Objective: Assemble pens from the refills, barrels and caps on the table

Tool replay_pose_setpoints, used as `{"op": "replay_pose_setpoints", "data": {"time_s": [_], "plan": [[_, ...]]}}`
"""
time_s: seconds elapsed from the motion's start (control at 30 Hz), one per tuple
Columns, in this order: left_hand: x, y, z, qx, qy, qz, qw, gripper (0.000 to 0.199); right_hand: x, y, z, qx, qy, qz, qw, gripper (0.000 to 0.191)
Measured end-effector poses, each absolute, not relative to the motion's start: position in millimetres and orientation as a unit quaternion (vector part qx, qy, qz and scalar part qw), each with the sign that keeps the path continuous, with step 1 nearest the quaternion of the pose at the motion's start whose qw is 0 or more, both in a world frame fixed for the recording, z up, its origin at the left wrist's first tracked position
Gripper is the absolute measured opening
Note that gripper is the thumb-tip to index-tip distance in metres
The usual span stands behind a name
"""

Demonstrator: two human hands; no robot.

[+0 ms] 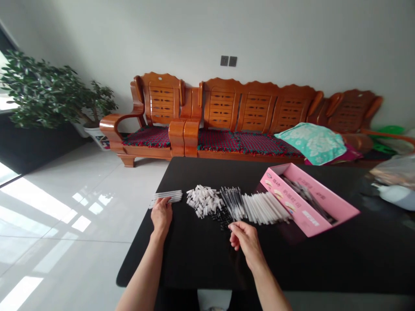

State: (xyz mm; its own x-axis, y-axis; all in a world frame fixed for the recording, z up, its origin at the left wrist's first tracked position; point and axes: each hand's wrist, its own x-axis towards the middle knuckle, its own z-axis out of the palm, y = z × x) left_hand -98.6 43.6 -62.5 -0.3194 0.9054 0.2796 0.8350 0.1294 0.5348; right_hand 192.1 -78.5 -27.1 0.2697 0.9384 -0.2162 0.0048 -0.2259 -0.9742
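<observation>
At the table's left edge, my left hand lies on the near end of a row of thin, whitish clear tubes, its fingers stretched over them. My right hand is closed, with thumb and forefinger pinched together just in front of a pile of small black caps; whatever is in the pinch is too small to make out. Behind the caps lies a heap of short white pieces. Thin dark rods with pale ends lie to its right, beside a row of white tubes.
A pink open box with dark slender items in it stands on the black table. A white bottle and a plastic bag are at the far right. Behind the table stands a wooden sofa.
</observation>
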Motion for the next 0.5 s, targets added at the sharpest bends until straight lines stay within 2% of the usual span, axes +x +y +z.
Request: {"op": "replay_pose_setpoints", "data": {"time_s": [0.2, 0.3, 0.43, 0.5], "plan": [[-98.3, 50.7, -60.2, 0.578, 0.750, 0.317, 0.054, 0.028, 236.9, -70.1, -40.3, -0.695, -0.378, 0.361, 0.494, 0.041], [-95.5, 48.5, -60.5, 0.565, 0.747, 0.346, 0.049, 0.027, 268.8, -64.8, -39.3, -0.739, -0.426, 0.232, 0.468, 0.035], [-85.5, 38.3, -65.6, 0.557, 0.728, 0.397, 0.054, 0.025, 297.9, -55.3, -25.9, -0.831, -0.466, 0.025, 0.303, 0.026], [-81.2, 33.2, -68.7, 0.559, 0.723, 0.401, 0.065, 0.023, 303.8, -48.3, -17.3, -0.863, -0.460, -0.013, 0.209, 0.027]]}}
